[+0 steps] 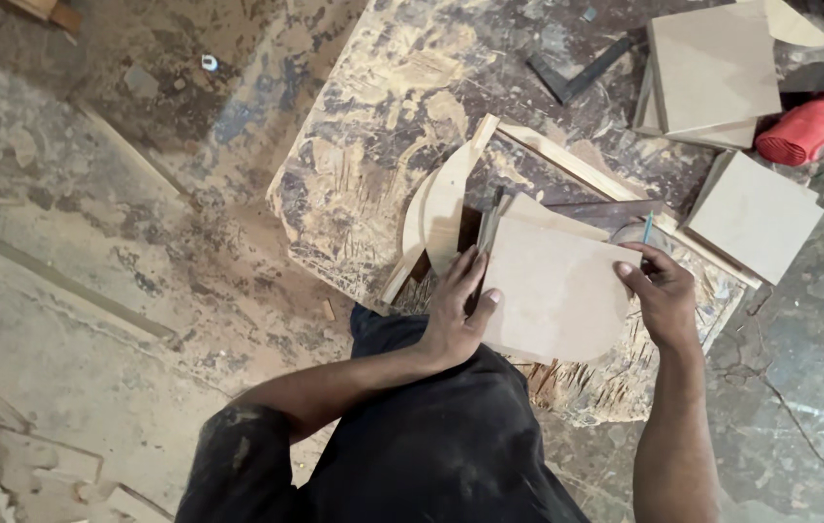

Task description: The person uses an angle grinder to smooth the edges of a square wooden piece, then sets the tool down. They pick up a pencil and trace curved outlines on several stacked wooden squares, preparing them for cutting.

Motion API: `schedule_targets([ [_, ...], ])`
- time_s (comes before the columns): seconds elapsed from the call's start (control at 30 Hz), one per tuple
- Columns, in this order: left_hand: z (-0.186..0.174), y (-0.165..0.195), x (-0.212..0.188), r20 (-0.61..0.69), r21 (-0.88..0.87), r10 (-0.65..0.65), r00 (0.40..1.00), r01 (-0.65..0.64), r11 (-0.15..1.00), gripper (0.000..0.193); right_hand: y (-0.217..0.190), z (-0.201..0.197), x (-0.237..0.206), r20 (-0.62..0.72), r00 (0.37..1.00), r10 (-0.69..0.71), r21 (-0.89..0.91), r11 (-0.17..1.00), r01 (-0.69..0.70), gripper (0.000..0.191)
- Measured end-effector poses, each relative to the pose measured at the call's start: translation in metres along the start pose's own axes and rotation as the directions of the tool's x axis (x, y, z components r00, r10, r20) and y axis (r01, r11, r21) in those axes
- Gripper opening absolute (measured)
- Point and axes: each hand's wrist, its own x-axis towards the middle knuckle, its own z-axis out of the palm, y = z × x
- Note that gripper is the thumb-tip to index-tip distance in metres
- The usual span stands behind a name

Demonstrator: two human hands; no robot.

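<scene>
A tan board piece with a rounded lower edge lies on a scarred work board. My left hand grips its left edge, fingers spread along the side. My right hand rests at its right edge and holds a thin blue-green pencil upright. A curved wooden offcut and a metal try square lie just beyond the left hand, touching the piece.
Square tan boards are stacked at the upper right, another lies at the right. A red power tool sits beside them. A long wooden strip runs diagonally. Wood scraps and dust cover the floor at left.
</scene>
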Motion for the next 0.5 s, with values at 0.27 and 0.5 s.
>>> schedule_targets([
  [0.27, -0.005, 0.004, -0.003, 0.004, 0.079, 0.063, 0.998, -0.063, 0.995, 0.069, 0.004, 0.005, -0.004, -0.047, 0.999, -0.018, 0.056, 0.998, 0.020, 0.034],
  [0.5, -0.050, 0.005, -0.044, 0.061, 0.155, 0.351, 0.934, -0.357, 0.921, 0.058, 0.002, 0.023, -0.066, -0.289, 0.885, -0.366, -0.357, 0.899, 0.255, 0.037],
])
